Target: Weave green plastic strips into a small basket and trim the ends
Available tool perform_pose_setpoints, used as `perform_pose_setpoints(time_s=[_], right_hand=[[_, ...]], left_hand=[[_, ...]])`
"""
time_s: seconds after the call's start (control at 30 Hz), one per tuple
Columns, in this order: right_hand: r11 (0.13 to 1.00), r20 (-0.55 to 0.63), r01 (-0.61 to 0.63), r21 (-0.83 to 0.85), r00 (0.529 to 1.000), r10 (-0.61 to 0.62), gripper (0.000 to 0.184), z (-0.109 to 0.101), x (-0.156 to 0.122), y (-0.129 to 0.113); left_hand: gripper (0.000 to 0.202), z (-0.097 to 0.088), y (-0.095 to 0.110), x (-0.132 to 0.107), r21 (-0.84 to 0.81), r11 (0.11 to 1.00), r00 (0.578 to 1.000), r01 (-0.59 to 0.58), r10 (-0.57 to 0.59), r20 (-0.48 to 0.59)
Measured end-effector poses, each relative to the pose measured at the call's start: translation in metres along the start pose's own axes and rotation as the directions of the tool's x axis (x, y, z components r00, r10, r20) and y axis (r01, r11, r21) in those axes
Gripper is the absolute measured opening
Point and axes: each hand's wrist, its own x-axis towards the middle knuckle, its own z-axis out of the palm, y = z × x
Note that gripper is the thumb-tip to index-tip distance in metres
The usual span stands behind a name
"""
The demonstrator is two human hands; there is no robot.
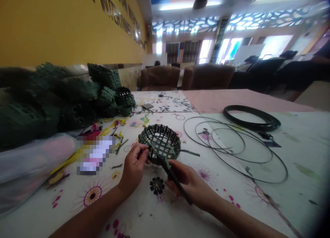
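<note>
A small round basket (165,138) of dark green woven strips lies on the table, its open lattice facing me. A loose green strip sticks out from its right side. My left hand (135,162) pinches the basket's near left rim between thumb and fingers. In my right hand (188,183) is a dark-handled tool (177,184) with a narrow, pointed blade. Its handle slants toward me, and the blade lies across the basket's near rim close to my left fingertips. Whether it has one blade or two, I cannot tell.
Finished-looking green baskets (77,93) are piled at the left, behind a clear plastic bag (38,166). Loose wire coils (242,152) and a thick dark coil (251,118) lie to the right. Yellow and red scraps (110,128) litter the flowered tablecloth (123,217). Chairs (208,76) stand beyond.
</note>
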Motion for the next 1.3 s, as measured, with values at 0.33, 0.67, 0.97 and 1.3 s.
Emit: perform_pose_setpoints(time_s=[0.33,0.67,0.97,1.3], right_hand=[[1.0,0.044,-0.021,-0.001,0.999,0.021,0.021,-0.011,0.001,-0.012],[0.999,0.067,-0.033,0.029,0.997,0.031,0.024,-0.015,0.001,-0.02],[0.997,0.081,-0.035,0.07,0.996,0.03,0.037,-0.016,0.003,-0.011],[0.986,0.175,-0.087,0.144,0.983,0.061,0.039,-0.021,0.001,-0.015]], left_hand=[[0.019,-0.008,0.004,0.005,-0.08,0.997,0.992,0.001,0.009,0.124],[0.024,-0.012,0.004,0.006,-0.072,0.997,0.99,-0.007,0.017,0.139],[0.026,-0.016,0.006,0.012,-0.02,0.998,0.977,-0.065,0.068,0.201],[0.025,-0.023,0.006,0.017,0.03,0.995,0.964,-0.1,0.089,0.251]])
